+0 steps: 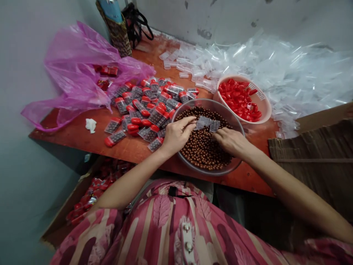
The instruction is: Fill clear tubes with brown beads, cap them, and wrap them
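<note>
A clear round bowl (pixel 209 170) full of small brown balls (pixel 204 151) stands at the table's front edge. Over its left side my left hand (pixel 179 134) pinches a clear plastic case (pixel 202 122). My right hand (pixel 230 140), over the right side of the bowl, has its fingers closed at the lower edge of another clear case (pixel 214 126). The two cases are close together above the balls. To the left lies a pile of filled clear cases with red caps (pixel 156 115). A pink basket (pixel 263 114) behind the bowl holds loose red caps (pixel 239 99).
A large heap of empty clear cases (pixel 275 70) covers the back right of the red table (pixel 74 127). A purple plastic bag (pixel 74 70) lies at left, near a white scrap (pixel 91 125). Cardboard (pixel 314 151) stands at right; a box of red packets (pixel 93 191) is below left.
</note>
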`<move>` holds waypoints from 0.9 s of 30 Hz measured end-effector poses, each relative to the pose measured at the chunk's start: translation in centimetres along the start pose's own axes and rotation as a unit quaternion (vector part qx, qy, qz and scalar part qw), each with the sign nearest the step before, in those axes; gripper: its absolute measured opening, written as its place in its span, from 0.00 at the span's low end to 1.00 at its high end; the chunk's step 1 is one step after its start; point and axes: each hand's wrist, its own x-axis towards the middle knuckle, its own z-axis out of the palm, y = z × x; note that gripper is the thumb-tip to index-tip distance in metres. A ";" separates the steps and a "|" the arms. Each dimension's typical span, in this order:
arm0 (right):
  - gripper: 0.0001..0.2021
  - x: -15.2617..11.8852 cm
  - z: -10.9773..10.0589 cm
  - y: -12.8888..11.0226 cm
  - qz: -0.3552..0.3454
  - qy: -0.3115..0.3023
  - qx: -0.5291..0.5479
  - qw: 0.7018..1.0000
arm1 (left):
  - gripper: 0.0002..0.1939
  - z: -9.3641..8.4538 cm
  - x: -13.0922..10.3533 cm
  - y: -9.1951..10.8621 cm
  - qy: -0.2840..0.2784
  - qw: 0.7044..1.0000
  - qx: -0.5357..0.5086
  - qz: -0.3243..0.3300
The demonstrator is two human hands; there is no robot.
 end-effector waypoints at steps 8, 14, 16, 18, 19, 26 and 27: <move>0.10 4.2 1.7 -3.7 -0.019 -0.004 0.249 0.968 | 0.11 -0.1 -0.2 -0.2 0.017 0.999 0.048 0.014; 0.10 2.5 0.8 -2.3 0.098 0.098 0.595 0.792 | 0.13 -0.3 0.0 0.2 0.006 0.999 0.032 -0.004; 0.12 1.9 0.5 -2.3 0.121 0.127 0.665 0.726 | 0.15 -0.3 0.0 0.6 -0.038 0.999 -0.006 -0.029; 0.13 1.5 0.2 -2.5 0.140 0.160 0.703 0.679 | 0.21 0.0 0.0 0.9 -0.109 0.990 -0.062 -0.067; 0.13 1.4 0.1 -2.6 0.146 0.175 0.713 0.663 | 0.23 0.1 -0.1 1.0 -0.143 0.983 -0.085 -0.084; 0.16 1.1 -0.6 -2.5 0.144 0.194 0.716 0.655 | 0.16 1.7 0.1 0.2 -0.205 0.943 -0.226 -0.135; 0.16 1.0 -0.6 -2.3 0.141 0.189 0.716 0.657 | 0.17 1.8 0.2 0.0 -0.208 0.930 -0.257 -0.158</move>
